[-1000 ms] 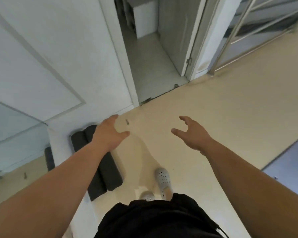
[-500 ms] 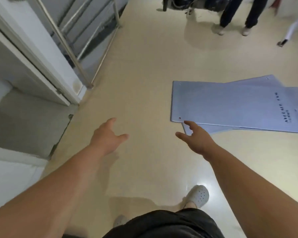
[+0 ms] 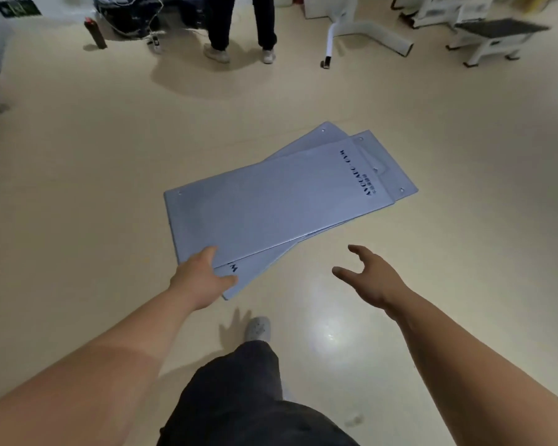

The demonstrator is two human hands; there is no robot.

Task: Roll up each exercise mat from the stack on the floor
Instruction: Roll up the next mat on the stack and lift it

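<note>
A stack of flat grey-blue exercise mats (image 3: 271,204) lies fanned out on the beige floor ahead of me, the top one printed with dark lettering near its far end. My left hand (image 3: 200,278) hovers in front of the near corner of the stack, fingers relaxed, holding nothing; whether it touches a mat I cannot tell. My right hand (image 3: 371,275) is out in the air to the right of the mats, fingers spread and loosely bent, empty. A lower mat (image 3: 258,268) sticks out at the near corner.
A person's legs (image 3: 239,30) stand at the far side near a dark bag and cables (image 3: 126,14). White gym equipment (image 3: 361,30) and a bench (image 3: 496,33) sit at the back right. My own foot (image 3: 258,328) is just behind the mats.
My view has swung from a doorway and rolled dark mats to the flat mat stack, which is now straight ahead and closer. Both hands stay empty and outstretched.
</note>
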